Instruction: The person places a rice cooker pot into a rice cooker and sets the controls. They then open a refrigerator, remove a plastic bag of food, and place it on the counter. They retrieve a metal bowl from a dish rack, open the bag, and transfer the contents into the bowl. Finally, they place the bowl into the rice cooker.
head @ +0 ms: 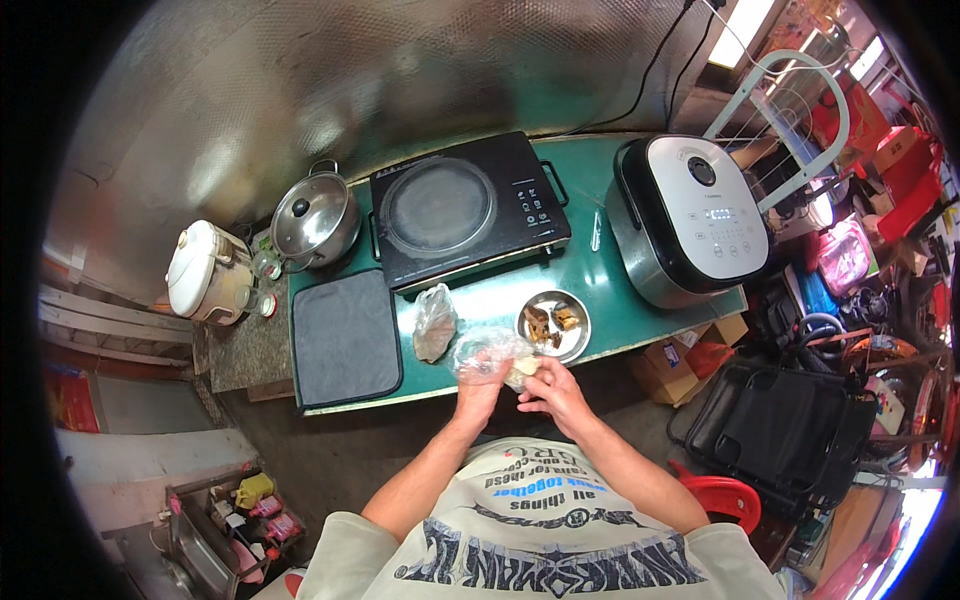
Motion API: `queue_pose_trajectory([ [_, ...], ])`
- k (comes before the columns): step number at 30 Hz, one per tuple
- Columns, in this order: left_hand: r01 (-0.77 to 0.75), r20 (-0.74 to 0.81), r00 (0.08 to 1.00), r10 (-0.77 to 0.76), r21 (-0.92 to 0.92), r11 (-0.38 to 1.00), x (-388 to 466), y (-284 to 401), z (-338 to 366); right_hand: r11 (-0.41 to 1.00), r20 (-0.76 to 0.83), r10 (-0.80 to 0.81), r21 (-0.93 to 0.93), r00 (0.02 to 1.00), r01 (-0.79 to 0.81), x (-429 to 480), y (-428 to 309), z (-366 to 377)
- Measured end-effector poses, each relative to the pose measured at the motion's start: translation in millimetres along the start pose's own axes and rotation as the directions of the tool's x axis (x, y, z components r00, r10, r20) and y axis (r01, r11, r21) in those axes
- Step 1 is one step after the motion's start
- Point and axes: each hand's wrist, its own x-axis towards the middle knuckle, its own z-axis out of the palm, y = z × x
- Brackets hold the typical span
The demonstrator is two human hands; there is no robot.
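My left hand (480, 394) grips a clear plastic bag (487, 351) at the front edge of the green table (480, 289). Between both hands a pale, cream-coloured piece of food (523, 367) shows at the bag's mouth; I cannot tell what kind. The fingers of my right hand (556, 394) pinch this piece from the right. Just beyond my right hand is a round steel dish (581, 346) holding several brown dried pieces (538, 322). Left of the hands stands a second, knotted plastic bag (435, 322) with something pale brown inside.
A black electric hob (465, 210) sits at the table's back. To its left are a lidded steel pot (315, 214) and a grey mat (346, 334). A rice cooker (690, 217) occupies the right end. Beyond the left end is a white electric pot (206, 274).
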Motion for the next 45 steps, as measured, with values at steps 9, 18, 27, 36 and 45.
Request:
queue_pose_trajectory([
  [9,0.007,-0.141,0.990,-0.022,-0.100,0.995,-0.6,6.7,-23.3,0.913,-0.449,-0.202,-0.407,0.871,0.002,51.1,17.3,-89.4],
  [18,0.028,-0.161,0.987,-0.026,0.010,1.000,1.1,-0.4,-26.4,0.830,-0.467,-0.179,-0.545,0.866,-0.123,88.7,10.7,-78.3],
  [27,0.018,-0.214,0.977,-0.024,-0.030,0.999,0.8,1.1,-33.3,0.907,-0.410,-0.182,-0.421,0.894,-0.009,75.7,-2.5,-78.6],
  [36,0.003,-0.261,0.965,-0.015,-0.048,0.999,7.7,-13.0,-29.6,0.798,-0.337,-0.411,-0.582,0.847,0.156,43.5,-29.1,-64.9],
  [45,0.124,-0.226,0.964,-0.138,-0.074,0.990,14.1,-19.9,-5.9,0.849,-0.311,-0.323,-0.512,0.894,0.129,21.2,-38.4,-51.4],
])
